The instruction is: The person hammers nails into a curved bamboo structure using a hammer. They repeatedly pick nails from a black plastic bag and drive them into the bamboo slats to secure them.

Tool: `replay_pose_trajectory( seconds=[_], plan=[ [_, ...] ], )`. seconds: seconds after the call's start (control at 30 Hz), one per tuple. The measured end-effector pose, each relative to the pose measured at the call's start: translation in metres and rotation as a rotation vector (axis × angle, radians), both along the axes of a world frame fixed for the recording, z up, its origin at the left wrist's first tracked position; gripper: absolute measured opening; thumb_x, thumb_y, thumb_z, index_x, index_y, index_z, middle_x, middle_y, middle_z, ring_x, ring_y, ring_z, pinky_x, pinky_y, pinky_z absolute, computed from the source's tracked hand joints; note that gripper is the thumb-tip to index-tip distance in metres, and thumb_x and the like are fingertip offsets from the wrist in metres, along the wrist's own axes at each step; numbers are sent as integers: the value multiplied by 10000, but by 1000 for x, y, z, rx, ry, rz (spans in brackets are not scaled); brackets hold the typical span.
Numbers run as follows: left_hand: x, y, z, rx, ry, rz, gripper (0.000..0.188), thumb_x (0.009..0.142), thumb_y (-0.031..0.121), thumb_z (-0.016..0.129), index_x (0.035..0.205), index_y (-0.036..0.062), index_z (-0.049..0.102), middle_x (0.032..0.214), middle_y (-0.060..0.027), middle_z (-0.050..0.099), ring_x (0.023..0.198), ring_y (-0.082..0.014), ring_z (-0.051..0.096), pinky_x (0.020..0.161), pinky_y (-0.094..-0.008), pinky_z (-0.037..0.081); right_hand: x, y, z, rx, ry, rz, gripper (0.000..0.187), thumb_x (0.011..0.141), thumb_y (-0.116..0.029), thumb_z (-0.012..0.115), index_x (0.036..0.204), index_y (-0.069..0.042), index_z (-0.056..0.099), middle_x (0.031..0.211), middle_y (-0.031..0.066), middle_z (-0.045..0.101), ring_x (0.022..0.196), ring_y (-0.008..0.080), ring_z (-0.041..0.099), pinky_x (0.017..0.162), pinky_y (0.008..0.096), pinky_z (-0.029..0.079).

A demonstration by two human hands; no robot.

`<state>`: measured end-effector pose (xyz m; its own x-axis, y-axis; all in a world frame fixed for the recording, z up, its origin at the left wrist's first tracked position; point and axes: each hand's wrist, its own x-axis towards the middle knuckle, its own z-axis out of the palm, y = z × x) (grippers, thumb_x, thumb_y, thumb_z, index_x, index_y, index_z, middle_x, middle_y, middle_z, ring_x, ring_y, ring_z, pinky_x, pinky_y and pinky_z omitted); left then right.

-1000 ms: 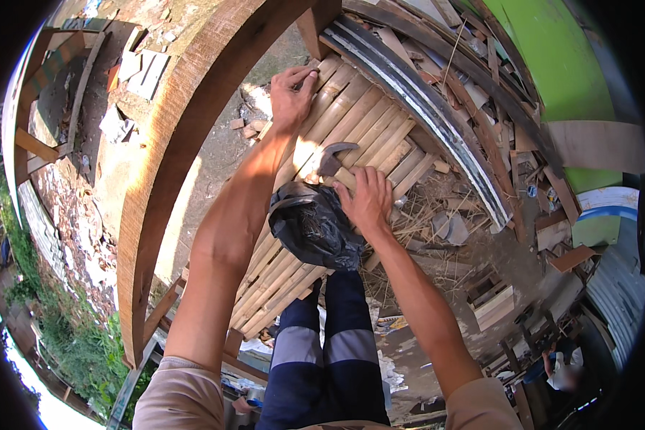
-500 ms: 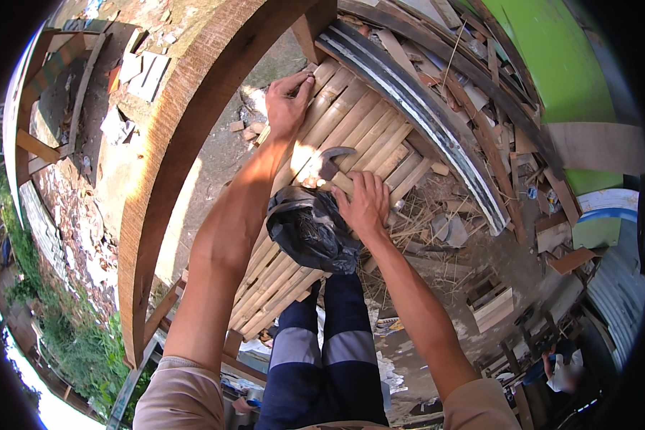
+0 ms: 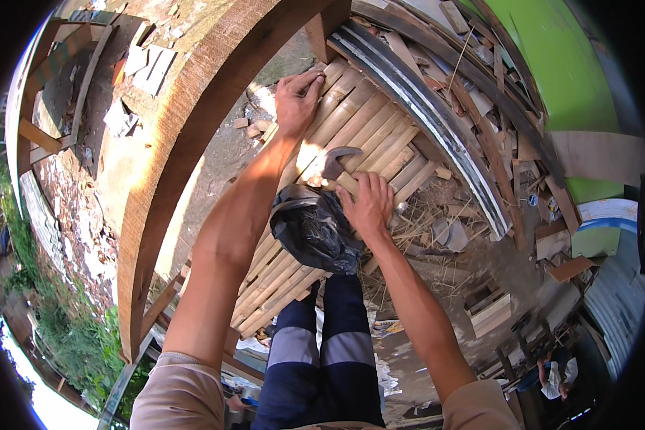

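Observation:
A panel of split bamboo slats (image 3: pixel 358 122) lies sloping away below me. At its far left end, my left hand (image 3: pixel 299 104) is closed in a pinch against the outermost slat's tip. Whatever is between those fingertips, if anything, is too small to make out. My right hand (image 3: pixel 369 204) is wrapped round the handle of a claw hammer (image 3: pixel 331 163), whose metal head rests on or just above the slats. A crumpled black plastic bag (image 3: pixel 315 229) sits on the panel between my forearms, left of my right hand.
A thick curved-looking wooden beam (image 3: pixel 166 154) rises on the left. Beyond the panel runs a black-and-white striped board (image 3: pixel 426 125), with scrap timber (image 3: pixel 473 93) piled behind it. Straw and debris (image 3: pixel 437 229) litter the ground at right. Another person (image 3: pixel 555 376) is at lower right.
The view has shifted slightly, moving the scene a little to the right. Both hands keep nearly the same places on the panel and hammer.

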<state>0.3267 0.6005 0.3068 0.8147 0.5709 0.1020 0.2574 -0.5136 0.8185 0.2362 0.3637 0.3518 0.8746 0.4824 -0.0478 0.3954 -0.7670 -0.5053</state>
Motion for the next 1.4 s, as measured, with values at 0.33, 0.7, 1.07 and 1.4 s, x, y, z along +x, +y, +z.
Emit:
replay_pose_trajectory(
  seconds=[0.33, 0.7, 1.07, 1.4],
  plan=[
    [-1, -3, 1, 70, -58, -14, 202, 926, 266, 729, 1076, 145, 792, 1082, -20, 765, 1030, -241, 620, 944, -347, 506, 1, -1, 0, -5, 34, 16, 368, 825, -317, 780, 1087, -99, 643, 1057, 79, 622, 1025, 302, 570, 871, 435, 435],
    [-2, -9, 3, 279, -141, -37, 167, 914, 218, 717, 1025, 110, 779, 1076, -25, 763, 995, -283, 637, 911, -361, 502, 65, 18, 56, -39, 918, 110, 404, 850, -226, 717, 1126, 41, 589, 887, 270, 686, 881, 438, 685, 807, 504, 524],
    [-2, -6, -7, 327, -206, -49, 141, 882, 191, 728, 1003, 132, 771, 1089, 10, 758, 992, -278, 658, 903, -359, 530, 101, 51, 55, 313, 101, 48, 452, 931, -231, 635, 1272, 50, 538, 970, 339, 659, 909, 529, 638, 790, 550, 509],
    [-1, -9, -8, 280, -208, -58, 165, 874, 148, 709, 1023, 96, 759, 1107, -23, 755, 976, -274, 677, 924, -372, 483, 129, 73, 39, 305, 117, 40, 496, 944, -248, 631, 1326, 53, 536, 1046, 344, 660, 988, 527, 624, 868, 539, 496]
  ],
)
